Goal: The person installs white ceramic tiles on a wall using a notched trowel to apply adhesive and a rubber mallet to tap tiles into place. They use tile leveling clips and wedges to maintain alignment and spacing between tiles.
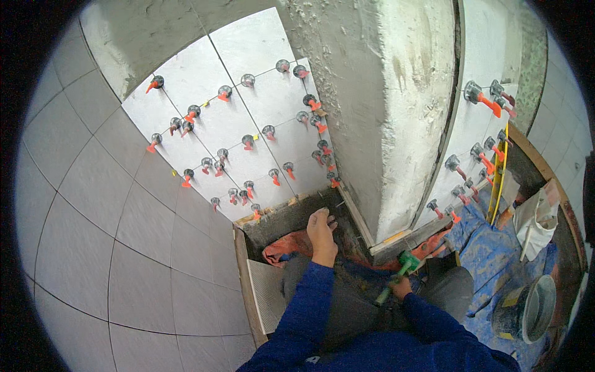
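Observation:
My right hand (401, 286) is closed around the handle of a green mallet (408, 263), its head pointing forward over my lap. In front of my body, my left hand (321, 237) is raised with its fingers curled in; whether anything is inside them is hidden. Beyond it stands a wall of light tiles (248, 34), with grey tile levelling clips (248, 142) with red T-shaped handles along the joints. The lowest tiles rest above a dark strip of bare wall (273, 225).
A bare plaster column (412, 118) juts out right of centre. More clips stick out from the tiles (486, 37) at the right. A blue sheet (480, 248), a bucket (538, 310) and a white bag (538, 214) lie there. Grey tiles (142, 260) cover the left wall.

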A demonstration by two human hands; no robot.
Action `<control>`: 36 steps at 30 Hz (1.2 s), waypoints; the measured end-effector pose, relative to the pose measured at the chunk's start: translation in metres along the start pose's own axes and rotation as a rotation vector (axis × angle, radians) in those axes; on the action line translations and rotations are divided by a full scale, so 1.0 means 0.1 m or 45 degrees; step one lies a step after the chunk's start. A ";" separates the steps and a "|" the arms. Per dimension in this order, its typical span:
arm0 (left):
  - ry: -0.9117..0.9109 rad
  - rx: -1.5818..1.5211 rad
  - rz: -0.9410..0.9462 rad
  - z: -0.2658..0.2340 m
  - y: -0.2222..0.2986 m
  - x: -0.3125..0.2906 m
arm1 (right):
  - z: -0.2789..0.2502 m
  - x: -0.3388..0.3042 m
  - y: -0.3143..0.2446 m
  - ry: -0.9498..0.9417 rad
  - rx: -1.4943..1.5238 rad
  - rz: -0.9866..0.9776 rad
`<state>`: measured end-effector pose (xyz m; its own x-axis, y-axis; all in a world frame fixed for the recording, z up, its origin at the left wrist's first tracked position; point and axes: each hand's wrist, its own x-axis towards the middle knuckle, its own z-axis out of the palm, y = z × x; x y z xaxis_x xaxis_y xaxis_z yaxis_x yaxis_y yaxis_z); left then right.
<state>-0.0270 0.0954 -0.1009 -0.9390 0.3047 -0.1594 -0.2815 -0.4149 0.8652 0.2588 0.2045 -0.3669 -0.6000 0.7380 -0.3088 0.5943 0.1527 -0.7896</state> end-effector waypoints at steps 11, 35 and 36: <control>0.027 -0.026 0.315 -0.11 0.46 -0.02 | 0.22 0.10 0.31 -0.386 -0.675 -0.118; -0.127 -0.342 -0.167 0.04 0.30 -0.17 | -0.15 -0.37 -0.52 0.013 -0.387 -0.189; -0.134 -0.308 -0.175 0.05 0.29 -0.18 | -0.14 -0.40 -0.57 0.094 -0.371 -0.356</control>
<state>-0.0175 0.0822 -0.0705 -0.8666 0.4543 -0.2064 -0.4556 -0.5518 0.6985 0.2572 0.1756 -0.3022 -0.7261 0.6853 -0.0562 0.5471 0.5262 -0.6510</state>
